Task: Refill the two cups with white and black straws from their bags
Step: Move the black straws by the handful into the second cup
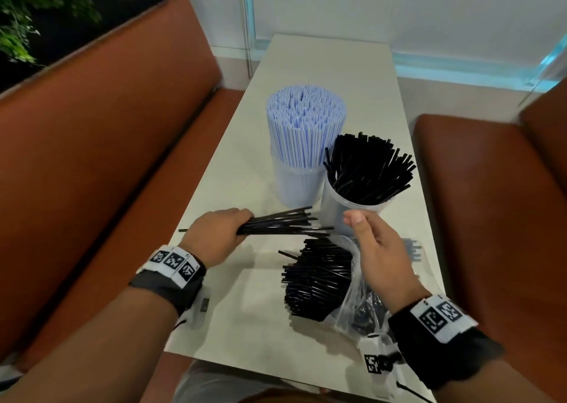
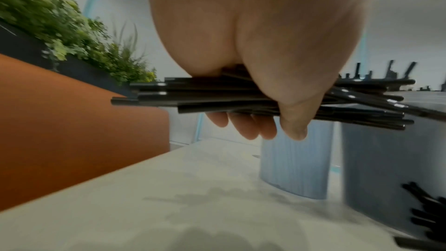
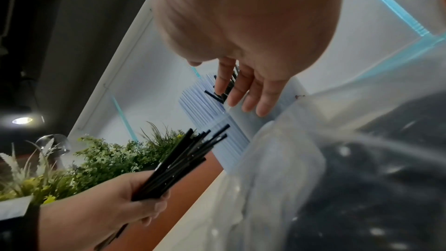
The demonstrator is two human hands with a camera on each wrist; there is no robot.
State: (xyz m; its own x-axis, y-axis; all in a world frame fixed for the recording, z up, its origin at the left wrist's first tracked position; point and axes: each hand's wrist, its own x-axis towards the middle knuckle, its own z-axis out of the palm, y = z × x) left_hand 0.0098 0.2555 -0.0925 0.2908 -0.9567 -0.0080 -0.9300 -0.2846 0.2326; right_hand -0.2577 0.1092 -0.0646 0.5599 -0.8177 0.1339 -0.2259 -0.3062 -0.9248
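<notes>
Black bundle [image 1: 282, 226] gripped by left hand [image 1: 214, 233] at frame centre-left, long axis level, tips toward black cup [image 1: 352, 206] just right. Right hand [image 1: 377, 249] relaxed, empty, nearer the cup.

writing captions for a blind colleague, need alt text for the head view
The left hand grips a bundle of thin black plastic straws near two clear plastic cups of white and black straws on a pale table; the open right hand hovers above a clear bag of black straws.

White straws [image 1: 306, 126] carry thin blue stripes; black straws [image 1: 369, 169] plain; benches [image 1: 101, 144] orange-brown.
</notes>
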